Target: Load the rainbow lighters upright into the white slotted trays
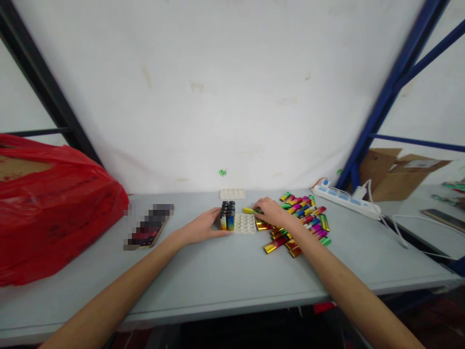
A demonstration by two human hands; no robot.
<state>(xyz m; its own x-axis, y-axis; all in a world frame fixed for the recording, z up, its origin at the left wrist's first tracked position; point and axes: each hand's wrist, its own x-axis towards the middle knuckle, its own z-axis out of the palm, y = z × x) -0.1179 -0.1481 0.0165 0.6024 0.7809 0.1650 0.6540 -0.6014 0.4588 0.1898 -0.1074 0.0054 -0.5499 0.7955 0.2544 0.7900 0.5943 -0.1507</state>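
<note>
A white tray with rows of round holes (245,224) lies on the table. Several cigarette lighters with black tops (227,215) stand upright together at its left end. My left hand (204,226) is closed about that end, thumb along the near edge and fingers beside the lighters; some fingertips are hidden. Pinched in my right hand (271,211) is a yellow lighter (249,211), lying nearly level just above the tray's far right corner. Under and beyond this hand spreads a loose pile of shiny coloured lighters (307,213), partly covered by my right forearm.
Behind the tray, a second white tray (232,194) lies near the wall. To the left are a blurred-out phone (150,227) and a big red plastic bag (54,208). A white power strip (345,199) with cables and an open cardboard box (394,174) stand at the right.
</note>
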